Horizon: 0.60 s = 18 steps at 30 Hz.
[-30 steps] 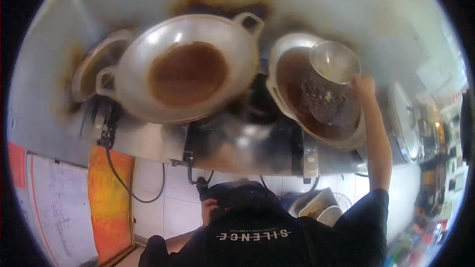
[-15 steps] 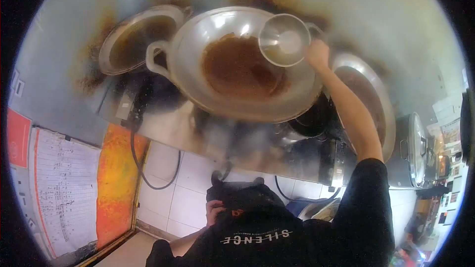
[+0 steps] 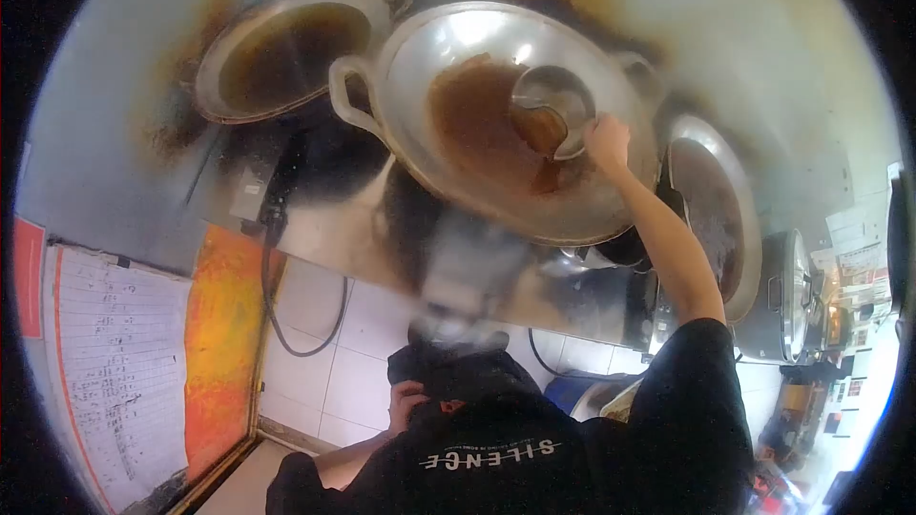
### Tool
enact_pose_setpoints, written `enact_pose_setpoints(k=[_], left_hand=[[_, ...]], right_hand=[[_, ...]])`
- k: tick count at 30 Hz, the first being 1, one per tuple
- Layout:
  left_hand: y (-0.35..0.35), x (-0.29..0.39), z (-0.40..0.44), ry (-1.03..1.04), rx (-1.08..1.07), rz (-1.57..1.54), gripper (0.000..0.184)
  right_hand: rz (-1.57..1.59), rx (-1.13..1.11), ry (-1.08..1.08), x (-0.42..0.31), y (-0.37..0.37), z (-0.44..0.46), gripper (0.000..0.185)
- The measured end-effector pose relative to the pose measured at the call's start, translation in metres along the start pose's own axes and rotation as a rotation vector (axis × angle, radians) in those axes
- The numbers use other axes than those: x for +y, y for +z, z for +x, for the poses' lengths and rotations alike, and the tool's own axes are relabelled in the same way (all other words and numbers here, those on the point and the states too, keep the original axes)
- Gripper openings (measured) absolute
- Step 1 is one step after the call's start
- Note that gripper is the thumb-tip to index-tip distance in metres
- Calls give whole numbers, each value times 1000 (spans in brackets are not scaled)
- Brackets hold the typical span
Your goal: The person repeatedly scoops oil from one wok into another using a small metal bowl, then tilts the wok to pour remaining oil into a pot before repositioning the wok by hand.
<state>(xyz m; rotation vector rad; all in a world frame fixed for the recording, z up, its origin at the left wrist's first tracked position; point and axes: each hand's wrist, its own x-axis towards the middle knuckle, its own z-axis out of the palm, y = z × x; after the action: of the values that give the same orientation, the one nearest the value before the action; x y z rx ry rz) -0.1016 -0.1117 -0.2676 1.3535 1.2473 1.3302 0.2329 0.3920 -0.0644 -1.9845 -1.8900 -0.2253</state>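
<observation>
My right hand [image 3: 608,143] is closed on the edge or handle of a round metal scoop [image 3: 544,86] over the large middle wok [image 3: 410,48]. The scoop is tilted low at the brown liquid [image 3: 468,124], with amber liquid at its lower side; whether it dips in or pours, I cannot tell. My left hand [image 3: 405,405] rests low against the black clothing at my waist, fingers bent and pressed together; anything in them is hidden.
A wok of dark liquid [image 3: 296,52] stands at the upper left, another wok [image 3: 711,200] at the right. Beyond that is a lidded metal pot [image 3: 790,296]. A black hose [image 3: 336,324] hangs below the steel stove front. Handwritten paper [image 3: 119,362] is at the lower left.
My right hand has carried the scoop from the right wok leftward to the middle wok and tilted it low there. The view has shifted right. My left hand stays at my waist.
</observation>
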Motion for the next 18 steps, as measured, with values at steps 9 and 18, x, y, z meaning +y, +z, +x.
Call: enact_pose_setpoints(k=[9, 18], left_hand=[[-15, -25, -5, -80, 0, -13, 29], [-9, -53, -13, -18, -18, -118, 29]], right_hand=[[363, -279, 323, -64, -30, -31, 24], [1233, -430, 624, -63, 1, -35, 19]])
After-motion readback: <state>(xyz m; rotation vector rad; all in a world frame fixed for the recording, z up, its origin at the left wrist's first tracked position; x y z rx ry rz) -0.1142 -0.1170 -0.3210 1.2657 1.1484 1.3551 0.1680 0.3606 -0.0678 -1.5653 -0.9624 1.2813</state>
